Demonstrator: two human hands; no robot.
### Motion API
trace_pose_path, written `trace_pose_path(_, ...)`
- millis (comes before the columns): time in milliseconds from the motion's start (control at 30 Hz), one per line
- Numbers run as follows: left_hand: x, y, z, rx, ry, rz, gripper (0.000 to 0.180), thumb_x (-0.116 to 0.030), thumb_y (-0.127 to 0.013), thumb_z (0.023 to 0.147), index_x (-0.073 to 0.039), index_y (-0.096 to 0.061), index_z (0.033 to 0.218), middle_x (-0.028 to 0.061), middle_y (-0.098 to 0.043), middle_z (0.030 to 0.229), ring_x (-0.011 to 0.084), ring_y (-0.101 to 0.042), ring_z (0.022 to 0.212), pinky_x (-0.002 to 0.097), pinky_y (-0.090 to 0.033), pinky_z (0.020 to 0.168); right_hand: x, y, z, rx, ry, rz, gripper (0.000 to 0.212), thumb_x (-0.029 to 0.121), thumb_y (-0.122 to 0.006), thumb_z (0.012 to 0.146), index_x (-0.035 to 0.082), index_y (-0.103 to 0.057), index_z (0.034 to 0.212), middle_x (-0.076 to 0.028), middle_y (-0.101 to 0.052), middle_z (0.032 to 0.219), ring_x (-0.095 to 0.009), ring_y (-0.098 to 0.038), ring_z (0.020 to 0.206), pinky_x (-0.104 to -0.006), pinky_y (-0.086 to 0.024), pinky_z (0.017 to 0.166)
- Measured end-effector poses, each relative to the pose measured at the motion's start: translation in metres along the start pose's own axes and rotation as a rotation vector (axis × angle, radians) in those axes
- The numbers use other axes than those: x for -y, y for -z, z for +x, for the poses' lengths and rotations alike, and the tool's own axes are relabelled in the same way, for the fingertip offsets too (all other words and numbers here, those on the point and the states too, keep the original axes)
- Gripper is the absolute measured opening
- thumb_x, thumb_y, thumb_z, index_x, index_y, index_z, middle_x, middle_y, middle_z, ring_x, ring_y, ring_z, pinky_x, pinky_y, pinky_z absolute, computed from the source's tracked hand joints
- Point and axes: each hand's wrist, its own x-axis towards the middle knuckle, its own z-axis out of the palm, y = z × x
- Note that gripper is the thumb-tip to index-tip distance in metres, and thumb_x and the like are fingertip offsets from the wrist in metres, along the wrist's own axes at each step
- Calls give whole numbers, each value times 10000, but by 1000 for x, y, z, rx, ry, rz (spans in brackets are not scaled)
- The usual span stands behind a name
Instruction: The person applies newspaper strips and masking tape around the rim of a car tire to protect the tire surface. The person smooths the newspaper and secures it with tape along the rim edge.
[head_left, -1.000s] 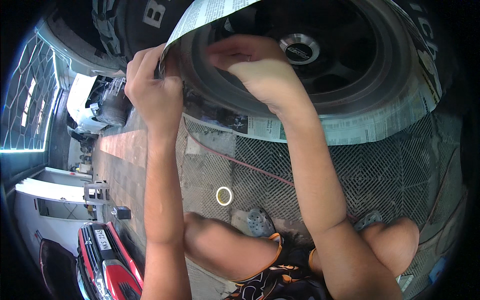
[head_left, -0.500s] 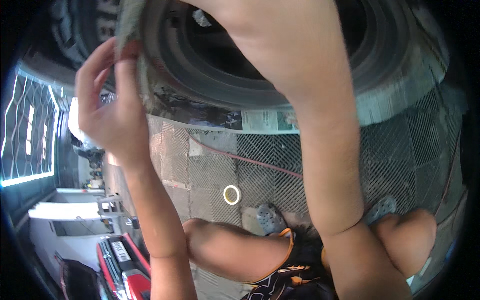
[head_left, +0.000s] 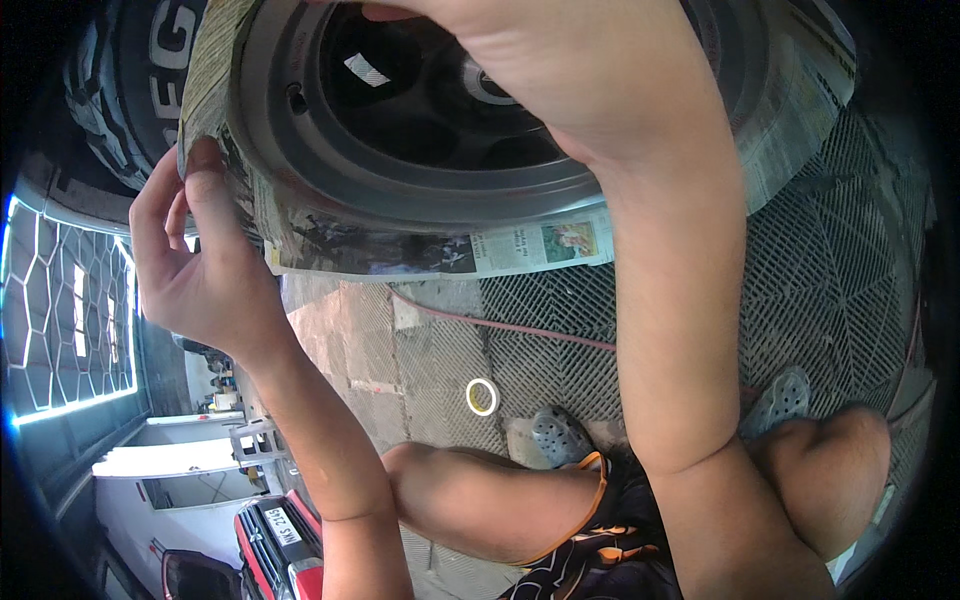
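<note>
the left hand [head_left: 212,275] pinches newspaper [head_left: 216,80] that hard tugging could tear; i cannot tell whether the right hand [head_left: 545,60] grips.

Single head-worn fisheye, facing down, wheel [head_left: 430,150] near

The left hand [head_left: 210,265] and right hand [head_left: 570,65] are bare, as are the forearms [head_left: 325,430] and knees [head_left: 425,475], and the person wears black shorts [head_left: 630,575] with orange and pale patterning, orange trim [head_left: 604,478], and grey clogs [head_left: 562,437] dotted with round holes.
</note>
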Motion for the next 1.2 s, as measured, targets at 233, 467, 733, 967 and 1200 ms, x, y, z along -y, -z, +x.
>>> trace_pose_path(233, -4, -6, 4, 32, -145, 103, 212, -58, -750, 959, 23, -738, 1155, 120, -779, 1030, 127, -730, 904, 295, -574, 849, 9, 1, 1, 9, 13, -26, 274, 166, -675, 955, -66, -722, 1094, -188, -756, 1040, -277, -715, 1005, -350, -525, 941)
trace_pose_path(467, -60, -2, 5, 109, -521, 185, 203, 6, -708, 946, 12, -694, 1148, 137, -719, 1100, 187, -672, 985, 319, -529, 882, 14, -19, -4, 161, -153, -307, 254, 135, -672, 957, -77, -701, 1093, -186, -753, 992, -290, -721, 972, -352, -537, 917)
trace_pose_path(733, -67, -83, -78, -232, 557, -1226, 256, -71, -548, 1030, 60, -627, 1234, 105, -685, 954, 122, -613, 842, 254, -477, 767, 53, -34, 34, 1110, -285, -1235, 200, 61, -685, 968, -22, -748, 1139, -112, -768, 960, -171, -734, 934, -291, -561, 829)
trace_pose_path(967, -92, -119, -56, -287, 803, -1882, 501, -69, -611, 954, 56, -551, 1436, 87, -698, 1060, 135, -637, 988, 265, -488, 889, 127, -56, -2, 942, -539, -1783, 164, 59, -728, 917, 20, -778, 1068, -134, -739, 836, -246, -711, 751, -332, -531, 697)
trace_pose_path(1200, -107, -114, -32, -250, 684, -2154, 564, -52, -559, 913, -35, -534, 1476, 112, -701, 866, 164, -641, 753, 330, -516, 714, 178, 4, -87, 367, -1165, -1914, 193, 102, -705, 974, -25, -763, 1107, -139, -770, 905, -198, -737, 848, -324, -560, 796)
